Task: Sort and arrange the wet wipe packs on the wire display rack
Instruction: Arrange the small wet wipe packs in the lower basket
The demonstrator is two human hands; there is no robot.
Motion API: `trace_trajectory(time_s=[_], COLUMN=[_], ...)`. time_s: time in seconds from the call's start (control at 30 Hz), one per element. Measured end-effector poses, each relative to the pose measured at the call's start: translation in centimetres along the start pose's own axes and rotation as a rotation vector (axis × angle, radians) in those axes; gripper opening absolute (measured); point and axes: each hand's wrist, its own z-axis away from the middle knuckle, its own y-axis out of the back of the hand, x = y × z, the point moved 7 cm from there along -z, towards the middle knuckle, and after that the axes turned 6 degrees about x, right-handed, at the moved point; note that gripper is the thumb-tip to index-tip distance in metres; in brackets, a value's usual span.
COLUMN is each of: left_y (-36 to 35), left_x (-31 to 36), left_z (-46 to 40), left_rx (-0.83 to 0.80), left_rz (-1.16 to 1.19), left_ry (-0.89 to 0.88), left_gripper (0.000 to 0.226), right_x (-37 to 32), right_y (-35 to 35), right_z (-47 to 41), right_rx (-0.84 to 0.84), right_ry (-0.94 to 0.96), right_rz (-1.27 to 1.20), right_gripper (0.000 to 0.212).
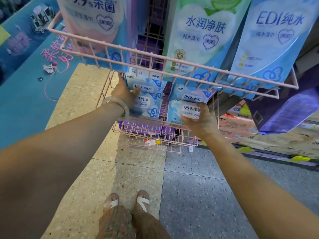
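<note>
Fingers (201, 107) of the right hand (202, 121) close around a 99.9% wipe pack (183, 112) in the lower wire basket (155, 135), apparently squaring its stack, while the left hand (124, 94) lies flat, steadying the EDI packs (146, 102) alongside

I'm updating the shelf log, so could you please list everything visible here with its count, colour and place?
Pink wire display rack: one, upper and lower baskets.
Large hanging wet wipe packs: three, pink-white, green-white, blue, in the upper basket.
Small blue EDI wet wipe packs: at least two, lower basket, left side.
Small 99.9% wet wipe packs: two, blue-white, lower basket, right side.
Orange price tag: one, on the lowest wire shelf.
Pale bangle: one, left wrist.
White-strap sandals: two, on the speckled floor.
Left hand: against the EDI packs.
Right hand: gripping the front 99.9% pack.
</note>
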Motion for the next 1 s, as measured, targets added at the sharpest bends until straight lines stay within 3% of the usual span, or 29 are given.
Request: trace_trajectory(time_s=[0.07, 0.13, 0.23, 0.33, 0.43, 0.6, 0.73, 0.8, 0.87, 1.0], left_y=[1.0, 0.7, -1.8, -3.1, -2.6, -1.1, -2.7, -1.9, -0.2, 7.1], left_x=[0.9, 2.2, 2.9, 2.4, 2.9, 1.5, -1.0, 0.0, 3.0, 12.4], left_z=[1.2, 2.9, 4.3, 4.0, 4.0, 6.9, 9.9, 10.0, 10.9, 17.9], left_rx=[0.179, 0.249, 0.063, -0.127, -0.153, 0.023, -0.216, -0.249, -0.214, 0.065], left_rz=[-0.162, -0.373, -0.562, -0.610, -0.622, -0.554, -0.751, -0.796, -0.709, -0.056], left_ry=[-0.095, -0.251, -0.400, -0.350, -0.361, -0.434, -0.434, -0.383, -0.419, -0.976], left_gripper=[0.072, 0.085, 0.086, 0.086, 0.084, 0.078, 0.081, 0.083, 0.080, 0.034], right_x=[-0.7, -2.2, -3.0, -2.6, -2.5, -1.3, 0.4, -0.8, -3.0, -9.3], right_y=[0.6, 0.8, -1.0, -2.4, -2.3, -2.1, -3.9, -2.8, -0.4, 6.6], right_z=[0.0, -0.1, -0.7, -1.1, -1.4, 1.7, 3.5, 3.7, 5.0, 11.6], right_rx=[0.088, 0.186, 0.059, -0.053, -0.064, 0.086, -0.157, -0.202, -0.141, 0.101], right_ry=[0.054, 0.182, 0.266, 0.289, 0.274, 0.401, 0.414, 0.368, 0.394, 0.728], right_rz=[0.171, 0.338, 0.404, 0.446, 0.424, 0.417, 0.529, 0.450, 0.308, -0.139], right_gripper=[0.082, 0.085, 0.086, 0.089, 0.089, 0.078, 0.080, 0.077, 0.067, 0.018])
